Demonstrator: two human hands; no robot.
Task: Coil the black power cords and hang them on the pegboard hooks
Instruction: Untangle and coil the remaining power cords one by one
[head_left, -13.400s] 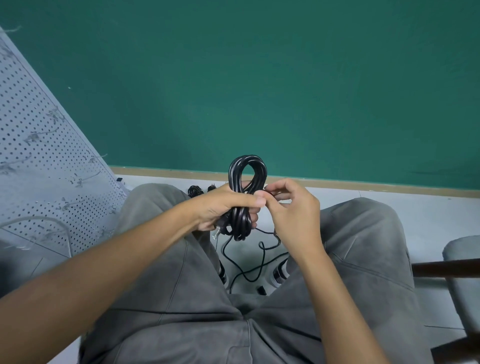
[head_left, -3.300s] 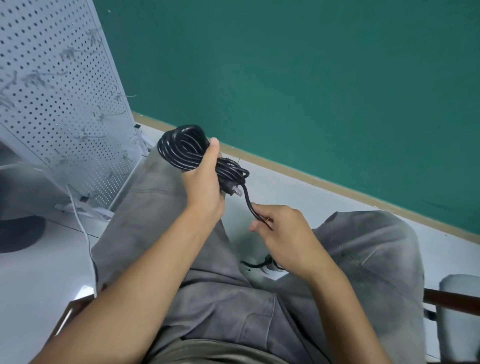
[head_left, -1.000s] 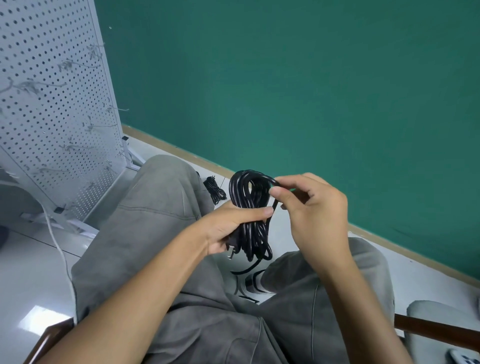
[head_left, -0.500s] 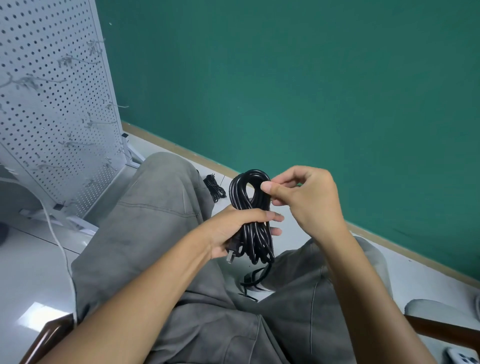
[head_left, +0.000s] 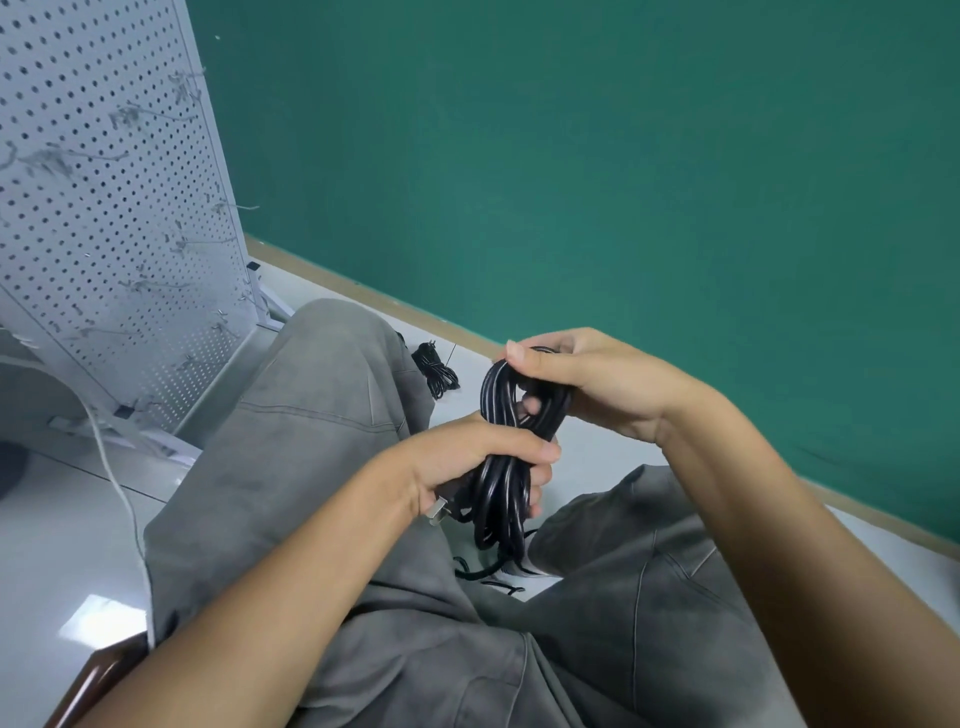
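Two hands hold a coiled black cord above the lap.

The left hand (head_left: 467, 457) squeezes the middle of the black cord (head_left: 501, 483). The right hand (head_left: 587, 384) curls around its top loop. Another small cord bundle (head_left: 436, 369) lies on the floor near the white pegboard (head_left: 104, 208).

Left hand (head_left: 470, 457) grips middle of coiled black power cord (head_left: 501, 483); plug prongs (head_left: 438, 508) protrude below palm. Right hand (head_left: 587, 387) holds the top loop, fingers curled over it. Second coil (head_left: 435, 368) on floor (head_left: 62, 525), apparently bundled. Pegboard (head_left: 104, 208) with hooks (head_left: 234, 207) upper left.
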